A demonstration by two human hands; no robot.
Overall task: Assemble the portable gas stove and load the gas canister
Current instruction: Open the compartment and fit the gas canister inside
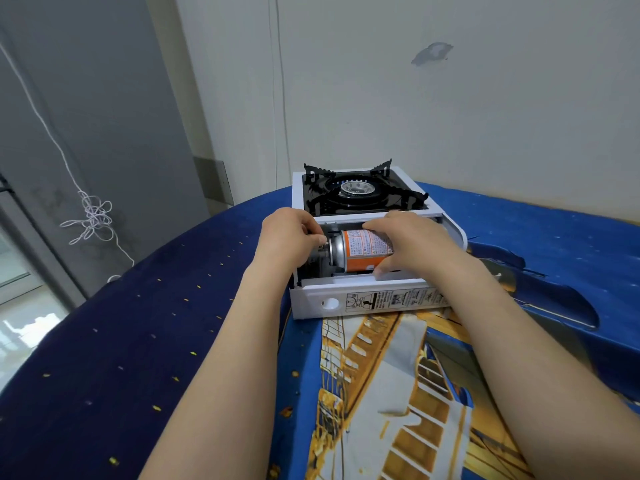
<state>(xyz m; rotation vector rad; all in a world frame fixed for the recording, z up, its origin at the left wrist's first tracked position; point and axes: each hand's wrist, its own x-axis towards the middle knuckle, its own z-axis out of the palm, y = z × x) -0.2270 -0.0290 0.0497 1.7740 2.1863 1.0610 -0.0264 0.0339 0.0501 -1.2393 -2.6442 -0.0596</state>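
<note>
Canister (360,249) orange-white, silver neck, lying sideways inside stove (311,299) bay.

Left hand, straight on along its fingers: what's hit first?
Likely the silver nozzle end of the gas canister lying in the stove; the left hand is almost at it. Depth unclear, they may already touch.

Gas stove (298,188), side bay opened.
Gas canister (360,249) is gripped by right hand (412,244); left hand (291,237) is set at its nozzle end.
</note>
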